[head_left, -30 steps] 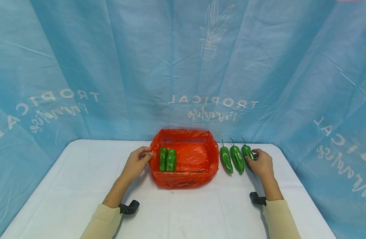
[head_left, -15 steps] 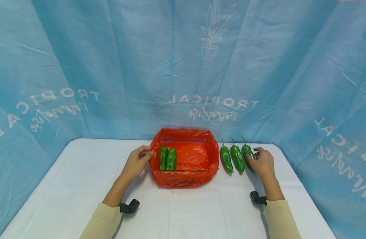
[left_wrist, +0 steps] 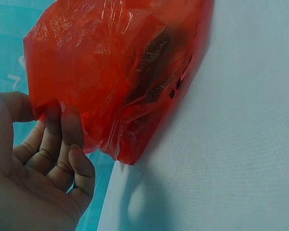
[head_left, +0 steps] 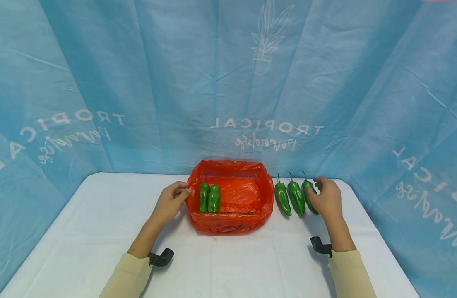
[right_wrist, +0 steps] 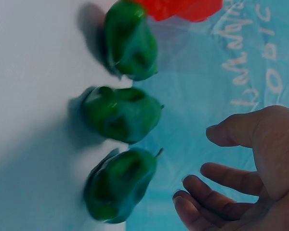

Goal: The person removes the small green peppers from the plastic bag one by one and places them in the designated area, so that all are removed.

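My left hand (head_left: 172, 199) pinches the left rim of an open red plastic bag (head_left: 232, 227) between thumb and fingers. In the left wrist view, dark shapes show through the wall of the bag (left_wrist: 82, 53). Inside it two green peppers (head_left: 214, 199) stand side by side at the left. Three more green peppers (head_left: 296, 199) lie in a row on the right of the bag, stems toward the back. My right hand (head_left: 328, 198) hovers over the rightmost pepper (head_left: 312, 206), fingers spread and holding nothing. The right wrist view shows a gap between my hand (right_wrist: 245, 168) and that pepper (right_wrist: 120, 185).
A white cloth (head_left: 247, 265) covers the table. A blue printed curtain (head_left: 169, 103) hangs behind it and along both sides. The bag's right rim stands close to the leftmost loose pepper (head_left: 282, 199).
My right hand, earlier with its fingers around the rightmost pepper, has loosened and lifted slightly off it. The pepper stays in place. My left hand and the bag have not visibly moved.
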### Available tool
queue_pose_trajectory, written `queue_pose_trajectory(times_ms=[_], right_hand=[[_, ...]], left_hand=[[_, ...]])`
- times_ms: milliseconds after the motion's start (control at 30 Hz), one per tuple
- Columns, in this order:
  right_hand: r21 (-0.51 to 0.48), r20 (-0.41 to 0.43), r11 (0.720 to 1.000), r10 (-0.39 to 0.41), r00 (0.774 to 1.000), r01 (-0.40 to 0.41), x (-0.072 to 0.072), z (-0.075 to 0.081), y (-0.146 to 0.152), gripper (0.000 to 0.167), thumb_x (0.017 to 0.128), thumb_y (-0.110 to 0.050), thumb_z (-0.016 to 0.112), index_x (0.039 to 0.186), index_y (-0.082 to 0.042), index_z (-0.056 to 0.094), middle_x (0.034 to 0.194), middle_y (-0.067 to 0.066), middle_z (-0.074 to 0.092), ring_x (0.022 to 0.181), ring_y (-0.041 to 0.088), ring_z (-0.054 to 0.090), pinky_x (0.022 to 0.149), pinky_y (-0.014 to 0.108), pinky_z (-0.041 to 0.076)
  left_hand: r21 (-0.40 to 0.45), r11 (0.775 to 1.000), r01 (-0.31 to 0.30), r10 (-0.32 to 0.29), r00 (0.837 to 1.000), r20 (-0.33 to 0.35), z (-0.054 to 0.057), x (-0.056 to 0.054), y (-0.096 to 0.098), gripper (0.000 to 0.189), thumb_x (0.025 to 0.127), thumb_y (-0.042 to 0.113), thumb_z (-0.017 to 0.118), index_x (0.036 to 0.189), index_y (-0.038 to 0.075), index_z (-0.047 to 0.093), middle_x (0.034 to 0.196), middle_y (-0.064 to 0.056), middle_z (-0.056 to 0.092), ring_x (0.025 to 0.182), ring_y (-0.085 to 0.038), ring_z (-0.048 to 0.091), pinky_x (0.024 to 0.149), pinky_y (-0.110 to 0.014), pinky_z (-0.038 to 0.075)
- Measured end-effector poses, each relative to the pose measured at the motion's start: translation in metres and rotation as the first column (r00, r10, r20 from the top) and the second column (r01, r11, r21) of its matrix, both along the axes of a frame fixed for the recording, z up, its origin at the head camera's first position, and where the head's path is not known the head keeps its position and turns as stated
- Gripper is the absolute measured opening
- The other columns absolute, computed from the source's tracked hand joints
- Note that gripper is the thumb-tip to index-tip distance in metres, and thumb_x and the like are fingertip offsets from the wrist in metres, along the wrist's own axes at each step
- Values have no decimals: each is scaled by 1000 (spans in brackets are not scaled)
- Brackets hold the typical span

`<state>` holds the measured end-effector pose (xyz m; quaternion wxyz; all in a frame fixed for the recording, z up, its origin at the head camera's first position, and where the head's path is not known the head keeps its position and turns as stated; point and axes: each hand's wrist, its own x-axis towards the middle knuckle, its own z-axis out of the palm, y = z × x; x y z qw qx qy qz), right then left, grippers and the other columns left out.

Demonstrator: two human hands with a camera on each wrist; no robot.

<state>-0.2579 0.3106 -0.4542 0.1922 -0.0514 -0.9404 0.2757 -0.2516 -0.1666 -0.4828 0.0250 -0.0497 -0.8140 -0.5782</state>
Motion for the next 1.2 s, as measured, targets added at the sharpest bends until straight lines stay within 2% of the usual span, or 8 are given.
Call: queue_pose_trajectory(times_ms=[100,200,400,500,733,900,1133,1200], right_hand=[[-8,-9,1000,17,1000,-17,2,6,-6,42,99,-18,69,130,10,65,121,31,65,115,49,62,98,62,50],[-17,-6,1000,23,1000,-23,4,10,-12,42,100,-18,69,131,9,65,120,30,66,114,47,62,97,61,50],[-35,-30,998,48,998,-49,6,14,-24,39,98,-16,70,127,9,67,116,28,68,110,45,64,94,60,52],[-39,-53,997,70,996,-72,9,16,-32,38,98,-15,72,125,10,68,114,28,68,108,44,64,93,59,53],[-54,-75,992,106,992,-110,13,26,-53,35,97,-16,72,123,7,69,114,26,69,107,42,66,93,58,55],[-50,-74,987,146,986,-150,16,30,-71,34,96,-18,74,121,4,70,113,22,70,105,39,67,92,56,57],[-60,-81,978,197,977,-202,20,32,-96,34,93,-17,77,120,2,71,113,19,71,103,36,67,89,53,58],[-64,-76,974,210,975,-215,21,33,-103,34,93,-17,77,121,2,71,113,18,71,103,35,67,90,52,58]], left_hand=[[6,1000,2,-2,1000,1,-1,-1,-1,28,108,17,61,128,-3,65,109,-17,74,89,-16,63,78,-35,56],[5,1000,3,-3,1000,8,3,2,0,28,108,15,60,128,-4,65,109,-18,73,89,-17,63,79,-36,56],[9,1000,19,-19,1000,1,29,17,6,25,107,8,59,124,-9,64,105,-21,73,87,-17,63,78,-36,55],[12,999,31,-31,999,-10,35,21,7,25,106,8,59,124,-10,64,104,-20,73,86,-16,63,74,-31,53],[9,1000,6,-7,1000,10,33,20,7,25,107,9,59,125,-7,65,105,-20,73,86,-17,62,77,-35,55],[20,1000,15,-15,1000,11,33,20,7,25,107,9,59,124,-8,65,105,-21,73,86,-17,63,75,-32,54],[10,1000,13,-13,1000,1,40,25,8,25,107,8,59,124,-9,65,106,-22,74,89,-19,65,82,-41,56],[3,1000,15,-15,1000,3,36,21,7,26,107,9,59,124,-9,65,106,-23,74,90,-20,65,82,-42,56]])
